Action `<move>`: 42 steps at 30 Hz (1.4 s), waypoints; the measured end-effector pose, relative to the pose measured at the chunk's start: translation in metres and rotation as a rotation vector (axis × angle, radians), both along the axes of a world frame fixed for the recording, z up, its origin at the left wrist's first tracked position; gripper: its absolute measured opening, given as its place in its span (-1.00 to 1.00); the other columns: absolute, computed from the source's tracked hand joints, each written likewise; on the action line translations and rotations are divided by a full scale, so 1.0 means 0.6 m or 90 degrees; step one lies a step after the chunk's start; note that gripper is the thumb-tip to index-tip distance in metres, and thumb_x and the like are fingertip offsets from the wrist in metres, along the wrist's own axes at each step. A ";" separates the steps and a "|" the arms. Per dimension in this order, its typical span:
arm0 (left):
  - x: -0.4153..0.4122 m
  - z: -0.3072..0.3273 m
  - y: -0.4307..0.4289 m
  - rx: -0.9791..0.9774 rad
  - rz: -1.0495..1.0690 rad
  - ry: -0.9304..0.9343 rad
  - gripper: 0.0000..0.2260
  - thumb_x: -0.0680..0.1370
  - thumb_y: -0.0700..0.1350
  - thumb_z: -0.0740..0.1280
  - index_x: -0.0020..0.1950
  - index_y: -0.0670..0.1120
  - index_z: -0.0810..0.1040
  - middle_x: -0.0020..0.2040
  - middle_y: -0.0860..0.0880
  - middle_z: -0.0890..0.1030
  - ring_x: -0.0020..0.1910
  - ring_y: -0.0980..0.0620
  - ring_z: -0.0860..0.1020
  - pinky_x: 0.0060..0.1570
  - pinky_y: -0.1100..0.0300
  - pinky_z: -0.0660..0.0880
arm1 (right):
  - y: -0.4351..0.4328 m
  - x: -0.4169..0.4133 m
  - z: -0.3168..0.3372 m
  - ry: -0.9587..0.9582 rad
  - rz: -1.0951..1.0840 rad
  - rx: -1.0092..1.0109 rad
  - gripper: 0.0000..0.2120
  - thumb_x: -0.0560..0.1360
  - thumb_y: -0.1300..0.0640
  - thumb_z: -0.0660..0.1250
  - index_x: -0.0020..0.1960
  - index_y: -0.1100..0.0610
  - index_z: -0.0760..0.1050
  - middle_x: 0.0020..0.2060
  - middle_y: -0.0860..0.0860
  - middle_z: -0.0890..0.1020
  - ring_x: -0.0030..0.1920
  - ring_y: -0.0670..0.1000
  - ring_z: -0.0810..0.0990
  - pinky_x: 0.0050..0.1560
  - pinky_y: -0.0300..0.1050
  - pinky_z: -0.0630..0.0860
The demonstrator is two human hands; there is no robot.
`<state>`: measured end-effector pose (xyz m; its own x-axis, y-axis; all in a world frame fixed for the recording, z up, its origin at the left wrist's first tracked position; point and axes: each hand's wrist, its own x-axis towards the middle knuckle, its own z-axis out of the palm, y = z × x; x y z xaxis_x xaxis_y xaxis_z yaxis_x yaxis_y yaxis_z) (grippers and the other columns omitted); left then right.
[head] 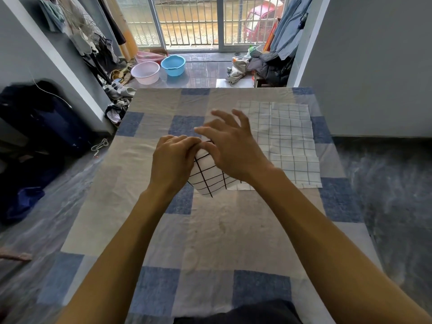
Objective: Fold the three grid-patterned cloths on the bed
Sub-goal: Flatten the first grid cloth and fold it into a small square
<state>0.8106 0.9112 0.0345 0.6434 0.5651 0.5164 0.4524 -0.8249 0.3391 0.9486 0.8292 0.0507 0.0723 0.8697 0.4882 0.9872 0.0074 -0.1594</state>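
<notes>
a small white cloth with a bold black grid (pixel 208 176) is held up just above the bed (pixel 210 230), near its middle, between both hands. the left hand (pixel 174 160) is clenched on the cloth's upper left edge, its fingers (pixel 184 142) curled over the fabric. the right hand (pixel 233 150) rests against the cloth's upper right part with the thumb side touching it, while its fingers (pixel 224 115) are spread and lifted, so a firm grip on that side cannot be told. the cloth's lower corner hangs down toward the near side, and the fabric looks bunched or partly doubled.

just to the right, lying flat on the bed, pale cloths with a thin blue-grey grid (pixel 289 141) are seen overlapping one another; their left part is hidden behind the right hand. the bed is covered with a sheet of blue, grey and beige squares.

beyond the far end of the bed, a blue basin (pixel 173 65) and a pink basin (pixel 145 72) are set on the tiled floor.
</notes>
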 end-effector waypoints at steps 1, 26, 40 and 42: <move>-0.002 0.001 0.001 0.006 -0.003 0.002 -0.83 0.56 -0.10 0.28 0.02 -0.11 0.63 -0.16 -0.06 0.67 -0.22 -0.08 0.57 -0.09 0.16 0.35 | 0.001 -0.005 -0.002 -0.011 0.000 -0.032 -0.71 0.55 0.05 0.27 0.26 0.03 0.50 0.18 0.03 0.59 0.39 0.09 0.34 0.40 0.13 -0.05; -0.029 0.004 -0.014 -0.142 0.063 -0.161 -0.89 0.50 -0.05 0.38 -0.07 -0.08 0.62 -0.19 0.09 0.61 -0.19 0.10 0.55 -0.15 0.26 0.44 | -0.006 0.041 0.022 0.191 -0.041 -0.038 -0.81 0.56 0.04 0.28 0.06 0.02 0.64 -0.11 0.01 0.70 -0.07 0.06 0.59 0.24 -0.06 0.27; -0.015 0.005 -0.013 -0.118 0.044 -0.133 -0.92 0.51 -0.11 0.38 -0.05 -0.10 0.60 -0.17 -0.02 0.65 -0.16 -0.01 0.58 -0.15 0.14 0.49 | 0.009 0.003 0.047 0.132 0.061 -0.142 -0.78 0.55 -0.01 0.27 0.14 -0.05 0.60 -0.03 -0.07 0.67 0.01 -0.03 0.56 0.15 -0.12 0.33; -0.015 0.007 -0.014 -0.158 0.049 -0.159 -0.93 0.52 -0.09 0.37 -0.04 -0.06 0.57 -0.19 0.07 0.61 -0.17 0.09 0.58 -0.15 0.19 0.51 | 0.009 0.002 0.052 0.135 0.059 -0.130 -0.78 0.55 0.00 0.27 0.13 -0.03 0.61 -0.07 -0.05 0.68 -0.07 -0.05 0.54 -0.01 -0.20 0.29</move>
